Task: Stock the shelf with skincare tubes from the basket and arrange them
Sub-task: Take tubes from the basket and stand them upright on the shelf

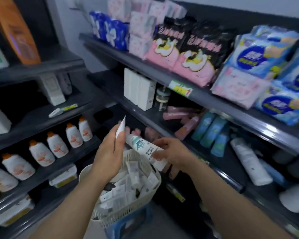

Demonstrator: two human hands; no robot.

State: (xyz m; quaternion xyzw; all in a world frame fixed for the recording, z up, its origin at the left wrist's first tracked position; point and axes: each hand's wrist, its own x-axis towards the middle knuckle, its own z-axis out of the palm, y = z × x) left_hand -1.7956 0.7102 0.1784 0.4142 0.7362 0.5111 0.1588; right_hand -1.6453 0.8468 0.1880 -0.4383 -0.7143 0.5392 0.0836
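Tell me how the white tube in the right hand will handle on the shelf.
The white tube looks round-bodied, so laid flat it may roll. Its smooth plastic is probably slippery. Pinched near one end by the right hand, it seems light.

The large tube (143,149) is white with a teal figure and dark lettering. The small tube (120,126) is plain white. The basket (128,211) is cream with a slotted lattice, and the basket tubes (135,176) are white with grey print. The stool (117,226) is blue and the shelf (110,87) is dark grey. On it are pink tubes (179,114) and teal-blue tubes (211,130). The bottles (56,144) are white with orange caps and orange print. The packets (185,50) are black above and pink below, with a white-and-yellow figure.
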